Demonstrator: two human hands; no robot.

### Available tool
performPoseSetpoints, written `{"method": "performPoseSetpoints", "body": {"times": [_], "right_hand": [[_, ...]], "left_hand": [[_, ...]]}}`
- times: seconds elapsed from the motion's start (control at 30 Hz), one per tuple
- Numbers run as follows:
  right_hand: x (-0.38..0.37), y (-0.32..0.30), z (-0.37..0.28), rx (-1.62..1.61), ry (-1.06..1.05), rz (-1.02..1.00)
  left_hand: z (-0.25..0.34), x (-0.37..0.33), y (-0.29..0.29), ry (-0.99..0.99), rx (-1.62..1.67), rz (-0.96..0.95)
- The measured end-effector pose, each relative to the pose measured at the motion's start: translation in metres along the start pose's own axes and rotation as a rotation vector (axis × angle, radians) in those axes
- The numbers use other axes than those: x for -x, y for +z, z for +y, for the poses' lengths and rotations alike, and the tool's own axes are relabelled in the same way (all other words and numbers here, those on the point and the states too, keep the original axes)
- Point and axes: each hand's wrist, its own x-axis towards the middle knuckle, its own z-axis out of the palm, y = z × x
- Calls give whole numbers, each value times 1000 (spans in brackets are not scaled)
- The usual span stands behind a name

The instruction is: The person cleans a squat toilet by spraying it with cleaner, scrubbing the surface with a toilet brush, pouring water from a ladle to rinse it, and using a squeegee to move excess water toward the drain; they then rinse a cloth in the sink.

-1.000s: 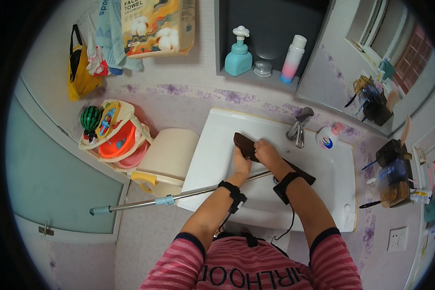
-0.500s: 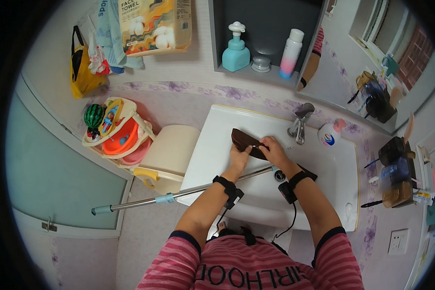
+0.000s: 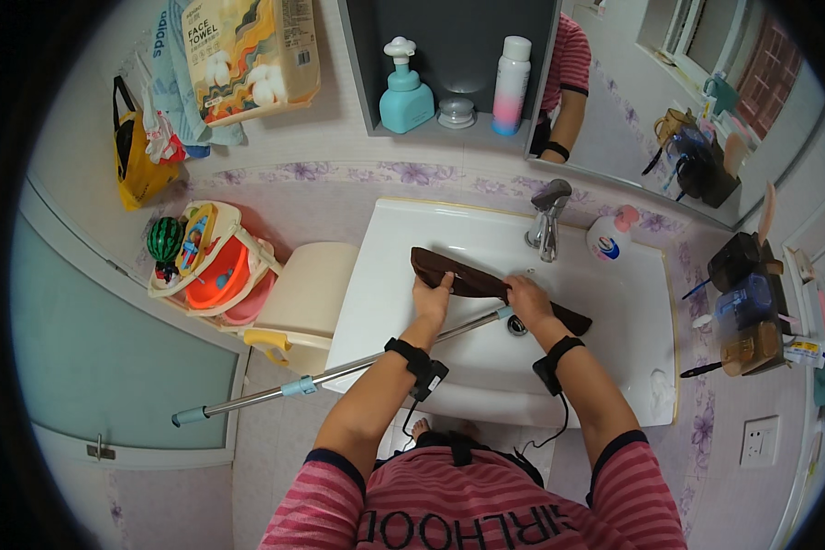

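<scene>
A long, narrow brown cloth mop head (image 3: 472, 280) spans the white sink (image 3: 646, 339) at a slant, its right end low in the basin. My left hand (image 3: 433, 299) grips it near the left end, thumb on top. My right hand (image 3: 530, 304) is closed on its middle, fingers curled over the cloth. A silvery pole (image 3: 371, 359) with light blue fittings runs from beneath the mop head by my right hand, out over the sink's left front edge. How the pole joins the cloth is hidden.
The faucet (image 3: 548, 220) and a white bottle with a pink pump (image 3: 609, 235) stand behind the basin. Left of the sink are a cream bin (image 3: 316, 284) and a toy-filled rack (image 3: 215, 266). A shelf (image 3: 472, 137) holds bottles above.
My hands have moved apart along the mop head. The cloth, bunched and folded earlier, now stretches out straighter, its right part showing past my right hand. The view has shifted slightly right.
</scene>
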Motion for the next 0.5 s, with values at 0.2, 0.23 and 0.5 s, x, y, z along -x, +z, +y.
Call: {"method": "performPoseSetpoints", "body": {"times": [0.2, 0.23, 0.5], "right_hand": [[10, -17, -17, -53, -72, -11], [11, -15, -17, -54, -75, -12], [9, -1, 5, -46, 2, 41]], "left_hand": [[1, 17, 7, 120, 72, 39], [1, 19, 9, 104, 85, 63], [-10, 32, 26, 200, -24, 161]]}}
